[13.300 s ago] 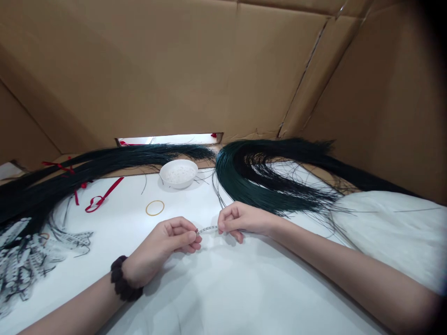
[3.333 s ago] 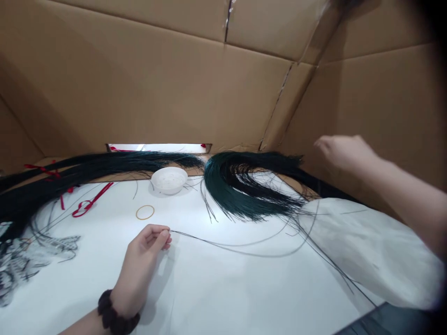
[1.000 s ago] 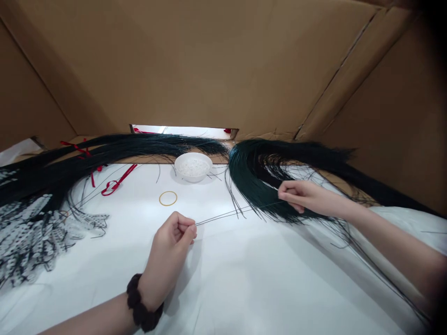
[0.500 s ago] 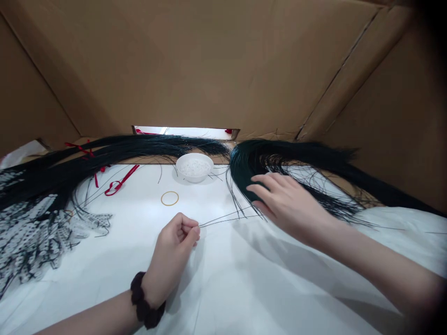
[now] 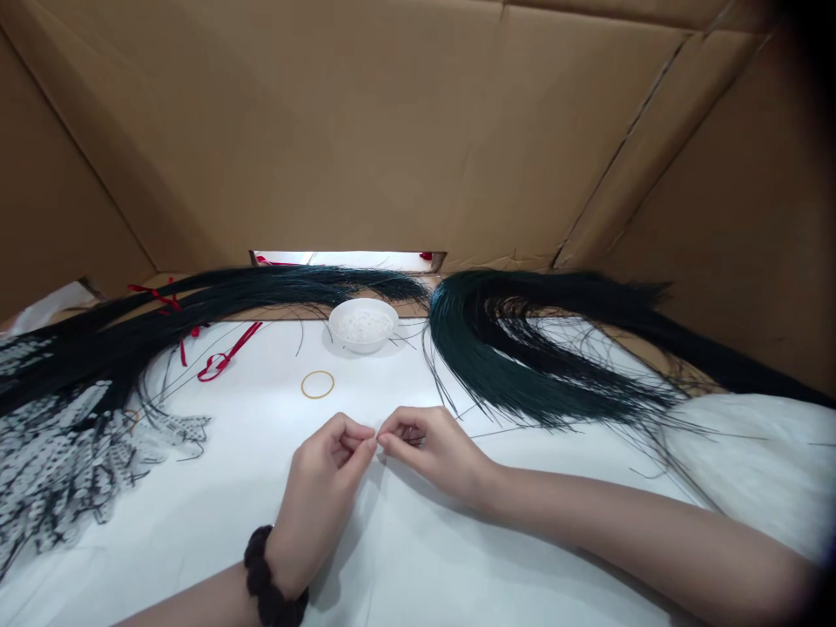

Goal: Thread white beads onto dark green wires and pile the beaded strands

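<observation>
In the head view, the left hand (image 5: 319,481) pinches thumb and forefinger together on thin dark strands (image 5: 496,431), which run out behind the other hand towards a bundle; the right hand (image 5: 448,453) brings its own thumb and forefinger close together right at the left fingertips, its other fingers curled in (whether it too has hold of the strands, I cannot tell); a dark scrunchie (image 5: 266,576) circles the left wrist.

On the white table (image 5: 215,557), a yellow rubber band (image 5: 318,397) lies beyond the left hand; further back stands a white bowl (image 5: 364,347) with small whitish bits inside; a dark green bundle (image 5: 461,357) curves in a loop to its right; on the left, a red ribbon (image 5: 239,345) lies near a long dark bundle (image 5: 215,305) ending in black-and-white strips (image 5: 78,453); cardboard (image 5: 326,131) walls the back.
</observation>
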`<state>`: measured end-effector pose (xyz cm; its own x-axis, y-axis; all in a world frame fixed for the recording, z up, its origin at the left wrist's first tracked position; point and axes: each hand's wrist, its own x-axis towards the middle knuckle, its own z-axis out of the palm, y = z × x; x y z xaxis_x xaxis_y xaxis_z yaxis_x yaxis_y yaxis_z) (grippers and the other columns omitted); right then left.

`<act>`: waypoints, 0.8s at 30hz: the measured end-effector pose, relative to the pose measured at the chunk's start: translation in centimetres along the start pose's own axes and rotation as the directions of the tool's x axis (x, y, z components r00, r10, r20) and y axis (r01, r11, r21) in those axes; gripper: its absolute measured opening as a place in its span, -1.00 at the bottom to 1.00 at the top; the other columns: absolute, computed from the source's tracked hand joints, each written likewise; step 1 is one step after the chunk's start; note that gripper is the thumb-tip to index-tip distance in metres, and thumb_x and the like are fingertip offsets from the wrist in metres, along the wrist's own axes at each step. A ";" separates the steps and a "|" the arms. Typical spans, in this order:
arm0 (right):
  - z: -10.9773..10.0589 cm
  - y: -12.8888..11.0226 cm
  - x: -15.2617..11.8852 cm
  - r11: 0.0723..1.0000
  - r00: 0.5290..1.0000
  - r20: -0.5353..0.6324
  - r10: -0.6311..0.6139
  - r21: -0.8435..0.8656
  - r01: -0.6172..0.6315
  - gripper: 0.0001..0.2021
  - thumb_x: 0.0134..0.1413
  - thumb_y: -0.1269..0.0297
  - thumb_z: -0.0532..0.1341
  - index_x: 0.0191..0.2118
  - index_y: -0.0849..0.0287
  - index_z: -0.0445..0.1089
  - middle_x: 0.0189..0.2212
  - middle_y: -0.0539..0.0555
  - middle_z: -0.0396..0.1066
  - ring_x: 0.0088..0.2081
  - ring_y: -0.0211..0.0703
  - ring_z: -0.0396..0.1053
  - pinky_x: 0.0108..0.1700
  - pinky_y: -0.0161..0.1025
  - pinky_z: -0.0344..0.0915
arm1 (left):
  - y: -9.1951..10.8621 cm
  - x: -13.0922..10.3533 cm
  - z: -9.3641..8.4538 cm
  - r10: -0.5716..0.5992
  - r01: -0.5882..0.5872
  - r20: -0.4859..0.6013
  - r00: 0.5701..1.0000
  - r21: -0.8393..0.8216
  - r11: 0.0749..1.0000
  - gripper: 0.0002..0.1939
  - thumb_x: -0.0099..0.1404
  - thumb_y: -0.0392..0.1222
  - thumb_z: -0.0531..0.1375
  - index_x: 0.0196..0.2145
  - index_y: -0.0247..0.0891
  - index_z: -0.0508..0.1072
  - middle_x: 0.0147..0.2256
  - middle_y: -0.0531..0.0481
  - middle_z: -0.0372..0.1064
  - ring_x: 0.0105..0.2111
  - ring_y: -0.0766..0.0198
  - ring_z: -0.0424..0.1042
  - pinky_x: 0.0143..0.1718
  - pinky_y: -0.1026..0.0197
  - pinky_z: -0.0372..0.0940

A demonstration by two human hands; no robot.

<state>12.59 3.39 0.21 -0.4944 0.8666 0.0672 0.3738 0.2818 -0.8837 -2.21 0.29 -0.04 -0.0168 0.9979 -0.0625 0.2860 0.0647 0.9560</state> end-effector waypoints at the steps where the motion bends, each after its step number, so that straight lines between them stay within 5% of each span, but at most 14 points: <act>1: 0.1 0.0 -0.1 1.000 1.000 -0.008 0.010 0.025 -0.010 -0.83 0.03 0.33 0.07 -0.40 0.25 0.38 -0.49 0.04 0.39 -0.44 -0.27 0.31 -0.40 -0.37 0.20 | 0.0 0.0 0.0 0.006 -0.006 -0.011 1.000 0.031 1.000 -0.89 0.09 -0.16 0.12 -0.50 -0.24 0.33 -0.49 0.06 0.36 -0.44 0.28 0.35 -0.37 0.26 0.22; 6: 0.3 0.0 -0.6 0.996 0.999 -0.020 0.033 0.087 -0.031 -0.84 0.03 0.32 0.06 -0.40 0.25 0.34 -0.49 0.04 0.38 -0.43 -0.28 0.31 -0.39 -0.38 0.20 | 0.1 -0.3 0.0 0.043 -0.038 -0.042 0.998 0.125 0.991 -0.89 0.09 -0.15 0.13 -0.49 -0.22 0.37 -0.45 0.05 0.39 -0.39 0.25 0.37 -0.31 0.24 0.22; 24: 0.5 1.0 -0.9 0.991 0.999 -0.002 -0.041 -0.125 0.041 -0.89 0.09 0.36 -0.02 -0.37 0.18 0.20 -0.52 -0.04 0.31 -0.48 -0.33 0.25 -0.44 -0.39 0.12 | 0.7 -0.2 -0.1 0.007 -0.004 -0.007 1.000 0.371 0.929 -0.87 0.12 -0.14 0.07 -0.50 -0.21 0.33 -0.55 0.11 0.28 -0.52 0.31 0.20 -0.49 0.29 0.06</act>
<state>13.02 2.73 -0.92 -0.5081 0.8550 0.1042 0.4486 0.3660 -0.8153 -2.12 0.16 0.70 -0.0220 0.9983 -0.0537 0.6210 0.0557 0.7818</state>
